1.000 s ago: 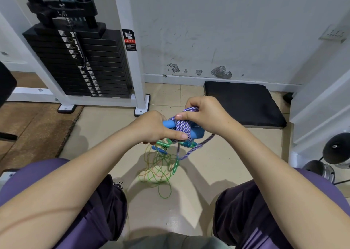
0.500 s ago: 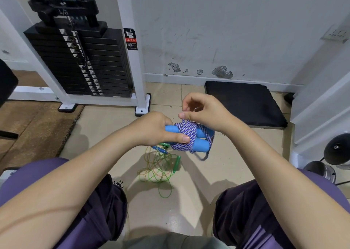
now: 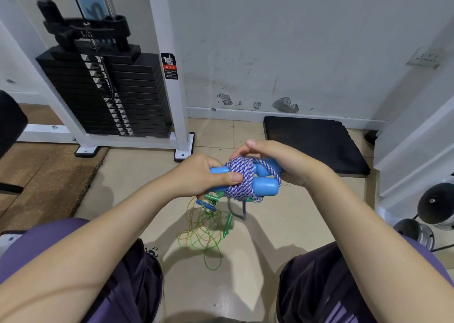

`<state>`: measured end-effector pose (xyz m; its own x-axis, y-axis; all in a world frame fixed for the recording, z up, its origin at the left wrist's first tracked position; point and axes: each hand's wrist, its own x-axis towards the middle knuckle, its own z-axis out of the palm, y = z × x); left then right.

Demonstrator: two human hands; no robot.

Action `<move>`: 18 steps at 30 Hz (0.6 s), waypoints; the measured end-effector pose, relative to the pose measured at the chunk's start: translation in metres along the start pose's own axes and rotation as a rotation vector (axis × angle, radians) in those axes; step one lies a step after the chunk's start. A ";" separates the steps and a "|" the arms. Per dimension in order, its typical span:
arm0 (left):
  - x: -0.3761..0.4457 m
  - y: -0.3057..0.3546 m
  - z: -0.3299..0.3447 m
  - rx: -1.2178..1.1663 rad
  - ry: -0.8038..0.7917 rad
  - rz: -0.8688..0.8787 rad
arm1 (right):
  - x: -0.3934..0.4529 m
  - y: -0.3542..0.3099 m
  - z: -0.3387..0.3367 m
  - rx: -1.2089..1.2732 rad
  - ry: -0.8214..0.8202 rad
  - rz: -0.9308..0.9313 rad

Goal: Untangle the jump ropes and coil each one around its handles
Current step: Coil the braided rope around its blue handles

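A purple-and-white braided jump rope (image 3: 239,180) is wound thickly around its two blue handles (image 3: 265,186), held above the floor. My left hand (image 3: 204,175) grips the handles' left ends, thumb pressed on the coil. My right hand (image 3: 277,162) holds the right side of the bundle, fingers curled over a strand at the top. A short loop of the braided rope (image 3: 237,211) hangs beneath. On the floor below lies a loose tangle of thin green and orange ropes (image 3: 204,232) with green handles (image 3: 228,224) and a blue piece (image 3: 206,205).
A white-framed weight stack machine (image 3: 108,96) stands at the back left. A black mat (image 3: 314,143) lies by the wall at the right. Dumbbells (image 3: 434,209) sit at the far right. My knees in purple frame the tiled floor.
The hanging length of braided rope has been wound onto the handles, leaving a short loop. My right hand moved from above the coil to the bundle's right side.
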<state>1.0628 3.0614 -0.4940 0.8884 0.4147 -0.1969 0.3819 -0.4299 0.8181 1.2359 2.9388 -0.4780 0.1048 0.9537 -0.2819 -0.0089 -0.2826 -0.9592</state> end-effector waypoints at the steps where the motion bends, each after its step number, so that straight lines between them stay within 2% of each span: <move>1: 0.000 0.000 0.000 -0.020 -0.001 0.005 | -0.001 0.000 0.000 0.074 -0.011 0.032; 4: 0.000 -0.005 -0.004 -0.081 0.029 0.013 | 0.000 0.003 0.001 0.275 -0.020 0.059; 7: 0.003 -0.007 -0.006 -0.211 0.169 -0.028 | 0.005 0.011 0.007 0.374 -0.093 0.016; 11: 0.011 -0.014 -0.012 -0.262 0.374 -0.142 | 0.006 0.020 0.024 0.172 -0.100 0.067; 15: 0.012 -0.023 -0.019 -0.257 0.454 -0.205 | 0.007 0.018 0.040 -0.210 0.130 0.036; 18: 0.012 -0.023 -0.022 -0.248 0.496 -0.216 | 0.009 0.017 0.044 -0.285 0.224 0.015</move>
<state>1.0587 3.0934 -0.5033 0.5496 0.8227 -0.1457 0.4170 -0.1190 0.9011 1.1927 2.9467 -0.4981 0.3224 0.9118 -0.2543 0.2622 -0.3441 -0.9016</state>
